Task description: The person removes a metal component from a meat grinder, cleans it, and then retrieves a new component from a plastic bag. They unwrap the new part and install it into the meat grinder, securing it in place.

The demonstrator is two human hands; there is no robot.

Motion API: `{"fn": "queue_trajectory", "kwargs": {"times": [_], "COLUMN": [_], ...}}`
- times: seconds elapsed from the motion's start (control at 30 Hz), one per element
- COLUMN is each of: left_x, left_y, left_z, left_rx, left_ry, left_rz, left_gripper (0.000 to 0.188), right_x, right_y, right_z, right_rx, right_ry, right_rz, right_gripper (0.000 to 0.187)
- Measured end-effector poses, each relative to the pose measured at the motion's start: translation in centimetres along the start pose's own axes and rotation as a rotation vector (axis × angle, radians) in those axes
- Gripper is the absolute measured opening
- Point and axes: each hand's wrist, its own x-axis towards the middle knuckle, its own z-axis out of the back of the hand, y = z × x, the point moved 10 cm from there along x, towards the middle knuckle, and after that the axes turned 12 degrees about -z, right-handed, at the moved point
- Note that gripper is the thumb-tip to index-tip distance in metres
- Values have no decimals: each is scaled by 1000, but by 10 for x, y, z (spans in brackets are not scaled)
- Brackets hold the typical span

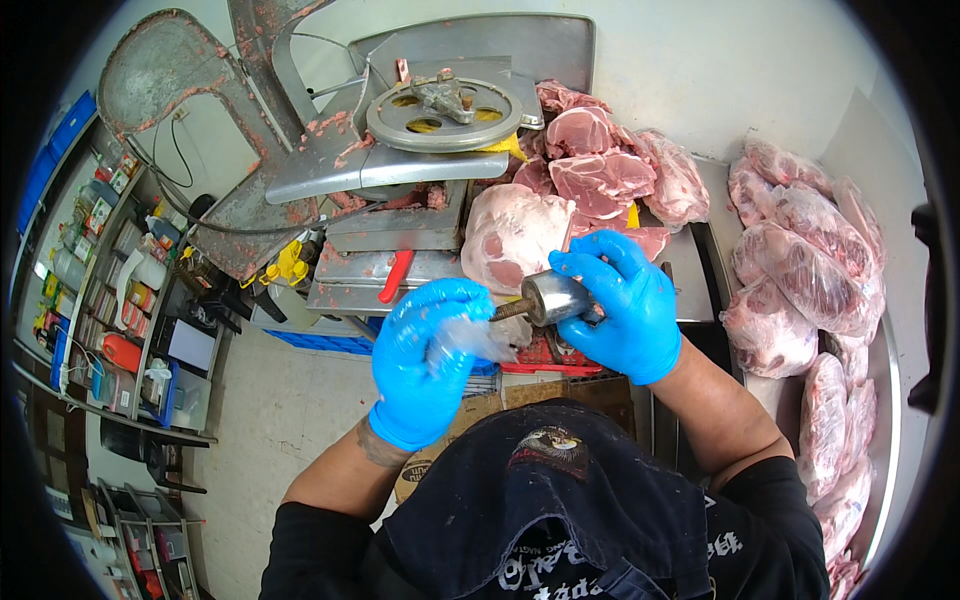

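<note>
Both my hands wear blue gloves. My right hand (637, 305) grips a shiny metal cylinder (556, 297), which has a threaded rod (513, 309) sticking out toward the left. Opposite it, my left hand (425, 345) is closed on a crumpled, translucent wipe-like sheet (468, 342) at the rod's end. Whether the left fingers also touch the rod is hard to see. Just beyond the hands lies a large pale piece of raw meat (512, 235). A red tray (553, 362) sits partly hidden beneath the cylinder.
A partly dismantled saw with a spoked wheel (445, 112) stands ahead, spattered with meat scraps. A red-handled tool (397, 276) lies on its table. Cut meat (603, 183) is piled behind, and plastic-wrapped meat (815, 260) fills the right side. Stocked shelves (110, 270) line the left.
</note>
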Motion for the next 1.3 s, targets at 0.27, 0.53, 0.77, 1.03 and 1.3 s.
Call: {"fn": "queue_trajectory", "kwargs": {"times": [0.27, 0.53, 0.77, 1.03, 1.3], "left_x": [9, 19, 37, 37, 18], "left_y": [23, 52, 6, -2, 12], "left_z": [5, -8, -18, -14, -29], "left_rx": [97, 103, 662, 726, 523], "left_ry": [-14, -27, 181, 209, 437], "left_rz": [256, 366, -227, -242, -133], "left_gripper": [10, 12, 23, 24, 28], "right_x": [-2, -13, -17, -15, -8], "right_y": [-20, -17, -29, -27, -25], "right_z": [-21, -40, -46, -44, -41], "right_rx": [105, 192, 123, 123, 73], "right_ry": [104, 144, 189, 184, 163], "right_rz": [-184, -151, -194, -170, -163], "right_gripper": [56, 50, 53, 52, 55]}}
